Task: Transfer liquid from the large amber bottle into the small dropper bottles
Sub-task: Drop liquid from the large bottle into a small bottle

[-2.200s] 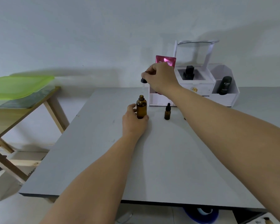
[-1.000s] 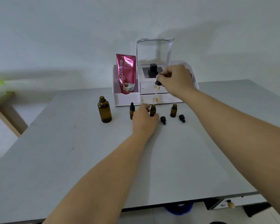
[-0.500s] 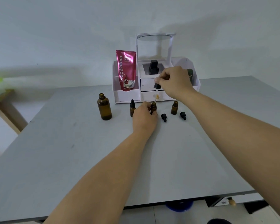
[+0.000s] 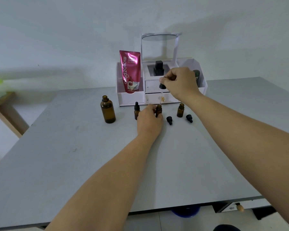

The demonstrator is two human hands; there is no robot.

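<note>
The large amber bottle point(image 4: 107, 109) stands uncapped on the grey table point(image 4: 90, 164), left of the small ones. My left hand point(image 4: 148, 120) grips a small open dropper bottle point(image 4: 158, 110) upright on the table. My right hand point(image 4: 178, 84) pinches the black bulb of a dropper point(image 4: 162, 86) above it, its glass tube pointing down at that bottle's mouth. A capped small bottle point(image 4: 136, 110) stands just left of my left hand. Another open small bottle point(image 4: 180, 110) stands to the right, with two loose black dropper caps point(image 4: 169, 120) point(image 4: 189, 118) lying near it.
A white cosmetics organiser point(image 4: 132, 97) with a mirror frame stands at the table's back, holding a pink tube point(image 4: 130, 71), a black bottle point(image 4: 158, 68) and a dark green bottle point(image 4: 196, 78). A wooden side table point(image 4: 5, 104) is at the far left.
My left hand let go of the large amber bottle and took hold of a small one. My right hand carried the dropper over and lowered its tip to that bottle's mouth.
</note>
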